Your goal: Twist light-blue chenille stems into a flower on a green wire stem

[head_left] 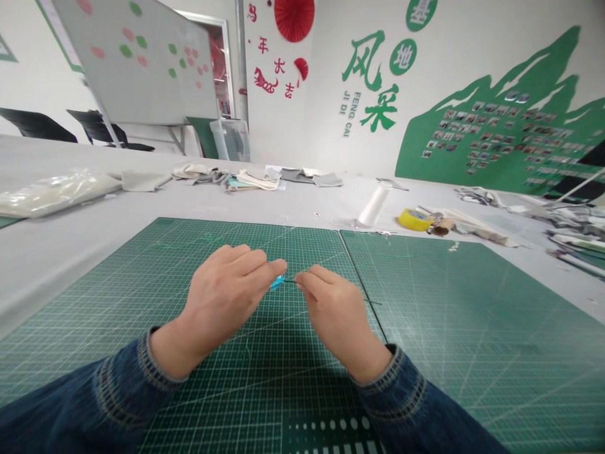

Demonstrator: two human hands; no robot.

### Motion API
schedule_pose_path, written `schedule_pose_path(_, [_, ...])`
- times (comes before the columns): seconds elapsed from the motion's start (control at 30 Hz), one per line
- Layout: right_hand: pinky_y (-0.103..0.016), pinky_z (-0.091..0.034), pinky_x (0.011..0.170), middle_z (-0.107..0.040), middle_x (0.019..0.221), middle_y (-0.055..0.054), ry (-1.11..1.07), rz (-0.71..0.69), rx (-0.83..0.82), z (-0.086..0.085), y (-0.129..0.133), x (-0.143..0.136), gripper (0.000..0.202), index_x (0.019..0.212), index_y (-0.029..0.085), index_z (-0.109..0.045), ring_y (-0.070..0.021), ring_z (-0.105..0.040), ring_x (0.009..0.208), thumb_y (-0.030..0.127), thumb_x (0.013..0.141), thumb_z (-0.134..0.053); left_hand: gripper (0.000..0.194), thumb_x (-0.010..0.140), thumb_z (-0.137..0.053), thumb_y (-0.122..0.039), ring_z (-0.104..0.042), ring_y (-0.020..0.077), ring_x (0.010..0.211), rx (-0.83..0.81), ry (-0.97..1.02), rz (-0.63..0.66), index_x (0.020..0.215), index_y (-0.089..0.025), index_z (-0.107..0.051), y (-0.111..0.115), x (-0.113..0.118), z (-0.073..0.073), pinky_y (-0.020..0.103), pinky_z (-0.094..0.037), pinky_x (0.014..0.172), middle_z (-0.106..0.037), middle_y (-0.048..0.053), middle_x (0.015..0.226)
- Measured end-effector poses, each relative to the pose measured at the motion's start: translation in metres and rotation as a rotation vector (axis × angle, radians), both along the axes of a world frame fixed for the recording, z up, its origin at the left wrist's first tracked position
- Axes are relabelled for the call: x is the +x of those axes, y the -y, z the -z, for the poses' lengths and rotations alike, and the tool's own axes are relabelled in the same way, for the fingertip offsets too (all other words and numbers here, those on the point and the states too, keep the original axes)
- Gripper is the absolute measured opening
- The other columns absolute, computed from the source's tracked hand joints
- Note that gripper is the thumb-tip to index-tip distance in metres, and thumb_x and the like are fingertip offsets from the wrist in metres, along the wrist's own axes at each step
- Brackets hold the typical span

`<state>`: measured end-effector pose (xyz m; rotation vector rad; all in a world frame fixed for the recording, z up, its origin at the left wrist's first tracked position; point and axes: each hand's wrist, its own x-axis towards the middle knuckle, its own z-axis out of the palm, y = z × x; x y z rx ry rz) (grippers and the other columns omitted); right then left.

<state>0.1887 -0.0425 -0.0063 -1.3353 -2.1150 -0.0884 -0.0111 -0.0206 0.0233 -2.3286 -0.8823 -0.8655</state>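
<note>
My left hand (227, 290) is closed on a small bright blue piece (277, 282), most of it hidden behind the fingers; its kind I cannot make out. A thin dark cord (289, 281) runs from the blue piece to my right hand (333, 312), whose thumb and fingertips pinch it. Only a short gap separates the two hands. Beyond the right hand, a thin dark strand (373, 302) shows over the mat. Both hands are above a green gridded cutting mat (255, 378).
A second cutting mat (472, 315) adjoins on the right. Behind stand a white thread cone (374, 205) and a yellow tape roll (414, 219). Fabric scraps (255, 180) lie along the table's far side, with a plastic-wrapped bundle (57, 192) at left. Loose green threads (208, 238) lie on the mat.
</note>
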Motion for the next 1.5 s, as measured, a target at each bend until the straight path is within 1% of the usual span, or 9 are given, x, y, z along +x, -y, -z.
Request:
schedule_pose_path(0.17, [-0.029,-0.043,0.069,-0.067,0.082,-0.003,-0.003,-0.199,-0.048,-0.001,0.000,0.001,0.024,0.092,0.019,-0.071,-0.0170,-0.059,0.076,0.008,0.095,-0.050,0.020,0.095,-0.057,-0.030,-0.060,0.0173,0.074,-0.422,0.147,0.007,0.092,-0.024,-0.076,-0.019,-0.006,-0.004,0.031,-0.043,0.068,-0.070,0.000,0.075])
schedule_pose_path(0.37, [-0.030,-0.046,0.071,-0.066,0.082,-0.002,-0.324,-0.377,-0.231,-0.013,0.002,0.001,0.021,0.089,0.022,-0.073,-0.0156,-0.060,0.077,0.015,0.095,-0.054,0.015,0.085,-0.066,-0.033,-0.070,0.0197,0.085,-1.060,0.431,0.150,0.085,-0.025,-0.078,-0.037,-0.015,-0.001,0.031,-0.052,0.077,-0.079,0.001,0.089])
schedule_pose_path(0.7, [-0.027,-0.037,0.057,-0.059,0.066,0.003,-1.073,-0.200,-0.508,-0.009,-0.003,-0.002,0.009,0.077,0.021,-0.068,-0.0115,-0.046,0.058,0.020,0.085,-0.063,0.017,0.088,-0.061,-0.030,-0.070,0.0201,0.088,-1.412,0.603,0.299,0.083,-0.022,-0.076,-0.025,0.008,0.019,0.035,-0.053,0.079,-0.079,0.002,0.091])
schedule_pose_path(0.83, [-0.026,-0.031,0.052,-0.058,0.064,0.002,-1.229,-0.107,-0.542,-0.004,-0.009,-0.002,0.010,0.075,0.018,-0.066,-0.0098,-0.040,0.053,0.025,0.082,-0.064,0.018,0.091,-0.058,-0.028,-0.071,0.0188,0.090,-1.290,0.510,0.297,0.086,-0.022,-0.075,-0.019,0.016,0.020,0.032,-0.053,0.081,-0.079,0.001,0.092])
schedule_pose_path(0.93, [-0.026,-0.031,0.051,-0.056,0.062,0.003,-1.208,-0.042,-0.544,-0.001,-0.012,0.000,0.010,0.076,0.018,-0.065,-0.0108,-0.040,0.052,0.027,0.082,-0.064,0.021,0.095,-0.055,-0.030,-0.070,0.0182,0.086,-0.920,0.327,0.202,0.094,-0.024,-0.075,-0.013,0.017,0.022,0.030,-0.052,0.077,-0.077,0.001,0.090])
schedule_pose_path(1.03, [-0.028,-0.036,0.056,-0.057,0.063,0.002,-0.939,0.045,-0.396,0.000,-0.012,0.002,0.011,0.075,0.020,-0.065,-0.0144,-0.048,0.058,0.023,0.085,-0.061,0.023,0.097,-0.052,-0.027,-0.060,0.0173,0.068,-0.403,0.070,0.093,0.097,-0.024,-0.074,-0.005,0.015,0.021,0.031,-0.044,0.064,-0.068,0.001,0.070])
schedule_pose_path(1.13, [-0.031,-0.041,0.069,-0.063,0.074,-0.001,-0.581,0.076,-0.154,-0.001,-0.009,0.004,0.016,0.078,0.021,-0.065,-0.0177,-0.057,0.072,0.014,0.088,-0.056,0.021,0.097,-0.052,-0.019,-0.048,0.0166,0.059,-0.112,-0.063,0.061,0.099,-0.022,-0.072,0.002,0.012,0.016,0.032,-0.035,0.058,-0.057,-0.001,0.062])
schedule_pose_path(1.33, [-0.031,-0.041,0.069,-0.064,0.082,-0.004,-0.131,-0.006,-0.064,-0.001,-0.003,0.002,0.022,0.088,0.020,-0.067,-0.0181,-0.057,0.075,0.014,0.096,-0.049,0.019,0.096,-0.053,-0.018,-0.043,0.0172,0.062,0.026,-0.067,0.021,0.103,-0.021,-0.071,0.003,0.005,0.004,0.034,-0.032,0.058,-0.054,0.000,0.066])
schedule_pose_path(1.5, [-0.031,-0.042,0.071,-0.066,0.083,-0.004,0.013,-0.136,-0.061,0.002,-0.003,0.001,0.024,0.088,0.020,-0.068,-0.0192,-0.058,0.079,0.010,0.095,-0.048,0.021,0.097,-0.054,-0.026,-0.047,0.0166,0.063,-0.120,-0.001,0.018,0.097,-0.023,-0.075,-0.008,-0.003,-0.001,0.032,-0.036,0.060,-0.053,0.000,0.064])
